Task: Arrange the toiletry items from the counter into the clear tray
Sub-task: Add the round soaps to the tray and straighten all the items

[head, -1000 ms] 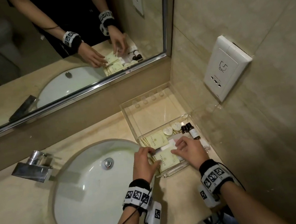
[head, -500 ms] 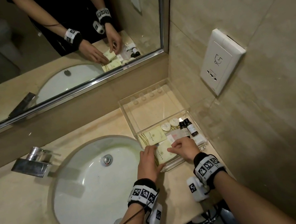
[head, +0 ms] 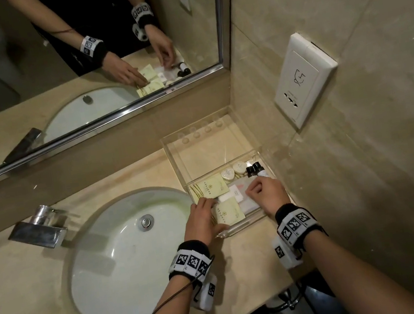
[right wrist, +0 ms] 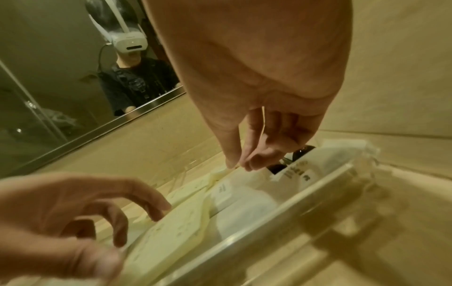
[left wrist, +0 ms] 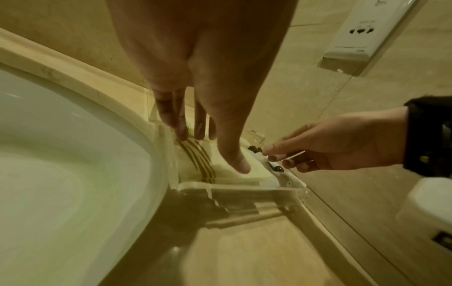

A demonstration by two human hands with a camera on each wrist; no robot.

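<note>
A clear tray (head: 243, 226) sits on the counter in the corner, right of the sink. In its near half lie two yellow packets (head: 229, 212), (head: 210, 187), white packets (head: 238, 195), two round soaps (head: 227, 174) and two small dark bottles (head: 254, 169). My left hand (head: 204, 219) rests its fingertips and thumb on the near yellow packet (left wrist: 249, 174), fingers spread. My right hand (head: 266, 192) hovers just in front of the bottles. Its thumb and fingertips (right wrist: 238, 164) pinch the top edge of a white packet (right wrist: 234, 193). The tray's far half holds nothing.
The white sink basin (head: 124, 258) lies left of the tray, with a chrome faucet (head: 39, 230) behind it. A mirror (head: 80, 68) runs along the back. The tiled side wall with a white socket plate (head: 302, 80) stands close to the tray's right side.
My right hand has slid off the near yellow packet, right and back towards the bottles. The left hand stays at that packet's left edge. The head view has shifted slightly.
</note>
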